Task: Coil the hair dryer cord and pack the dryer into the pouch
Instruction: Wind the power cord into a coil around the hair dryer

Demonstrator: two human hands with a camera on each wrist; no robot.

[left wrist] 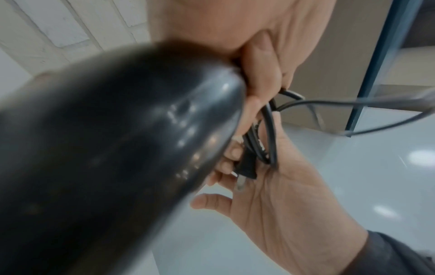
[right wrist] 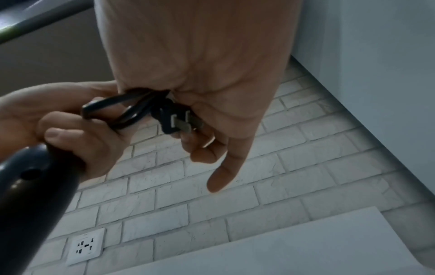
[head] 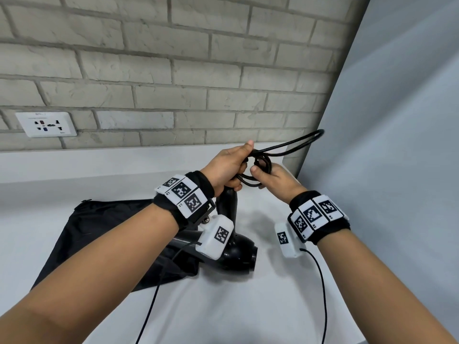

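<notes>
The black hair dryer [head: 238, 254] stands with its barrel on the counter and its handle [head: 229, 202] pointing up. My left hand [head: 228, 165] grips the top of the handle together with loops of the black cord [head: 295, 142]; one long loop sticks out to the right. My right hand [head: 270, 180] holds the coiled cord and the plug [right wrist: 176, 119] in its curled fingers, index finger straight, touching the left hand. The plug [left wrist: 247, 167] lies against the right palm. The black pouch [head: 99, 234] lies flat on the counter, left of the dryer and partly under it.
A brick wall with a white socket plate [head: 46, 124] runs behind the white counter [head: 248, 306]. A pale panel [head: 397, 145] closes off the right side. Thin sensor cables [head: 323, 294] hang from both wrist cameras.
</notes>
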